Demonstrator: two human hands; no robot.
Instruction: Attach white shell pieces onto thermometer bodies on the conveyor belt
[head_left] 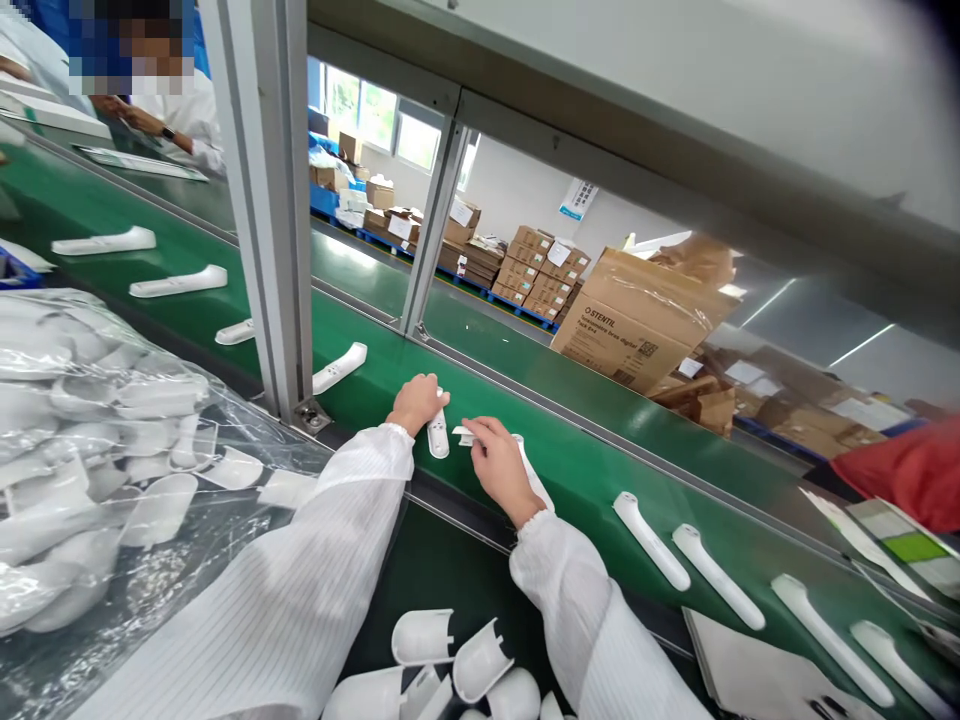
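Note:
Over the green belt, my left hand (418,402) has its fingers closed on the upper end of a white plastic housing (439,438), whose lower end points toward me. Just right of it, my right hand (501,465) pinches a small white cover (465,435) between thumb and fingers. The cover and the housing are apart. Another white housing (534,470) lies partly hidden behind my right hand. Loose white curved covers (424,637) are piled on the dark surface below my forearms.
More white housings (651,542) lie along the belt (585,460) on both sides. A metal post (262,200) stands left of my hands. Clear bags of white parts (90,450) fill the left. A co-worker's hands (142,118) show at upper left, a red sleeve (907,470) at right.

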